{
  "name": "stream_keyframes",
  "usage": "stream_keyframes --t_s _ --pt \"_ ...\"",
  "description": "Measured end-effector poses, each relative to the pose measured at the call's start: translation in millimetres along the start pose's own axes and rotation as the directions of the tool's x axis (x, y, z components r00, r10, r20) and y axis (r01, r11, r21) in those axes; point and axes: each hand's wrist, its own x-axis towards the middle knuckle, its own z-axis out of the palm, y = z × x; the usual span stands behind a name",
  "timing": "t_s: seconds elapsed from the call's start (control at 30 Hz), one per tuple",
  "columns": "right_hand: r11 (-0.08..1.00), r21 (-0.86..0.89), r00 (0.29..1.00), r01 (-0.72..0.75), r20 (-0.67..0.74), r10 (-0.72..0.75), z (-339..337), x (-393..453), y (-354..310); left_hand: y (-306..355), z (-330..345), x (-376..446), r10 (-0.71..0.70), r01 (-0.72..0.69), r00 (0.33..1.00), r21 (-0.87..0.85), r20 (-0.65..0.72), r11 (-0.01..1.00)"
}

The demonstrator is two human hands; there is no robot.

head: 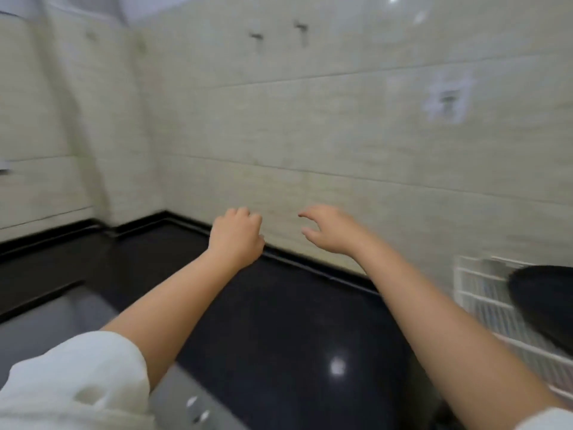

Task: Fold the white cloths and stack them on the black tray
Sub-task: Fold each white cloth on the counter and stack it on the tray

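Both my arms reach forward over a black glossy countertop (279, 321) toward the tiled wall. My left hand (237, 235) is curled into a loose fist with nothing in it. My right hand (331, 229) hangs with fingers apart and curved, holding nothing. No white cloth lies on the counter in this view. The frame is blurred by motion. A rolled white sleeve (77, 377) covers my left upper arm.
A white wire rack (490, 308) stands at the right edge with a dark rounded object (545, 299) on it. A grey sink basin (55, 321) sits at the lower left. The beige tiled wall (341, 135) carries hooks and a white socket.
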Motion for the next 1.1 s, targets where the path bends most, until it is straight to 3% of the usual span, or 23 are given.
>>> stream_keyframes --t_s 0.2,0.3,0.47,0.77,1.1 --pt "0.952 0.109 0.958 0.287 -0.023 -0.286 69 85 -230 -224 -18 -116 -0.359 0.359 0.933 0.146 -0.031 0.922" --pt "0.909 0.147 0.918 0.391 0.012 -0.397 107 109 -333 -311 -18 -176 -0.548 0.542 0.836 0.191 -0.024 0.819" --pt "0.817 0.22 0.821 0.533 0.095 -0.562 181 145 -482 -427 -2 -262 -0.786 0.746 0.618 0.298 0.024 0.596" --pt "0.568 0.324 0.558 0.756 0.134 -0.819 311 253 -717 -648 38 -346 -0.973 0.884 0.22 0.41 0.063 0.227" --pt "0.368 0.42 0.321 0.829 0.181 -0.93 403 338 -909 -825 78 -429 -0.99 0.931 -0.114 0.357 0.088 -0.075"
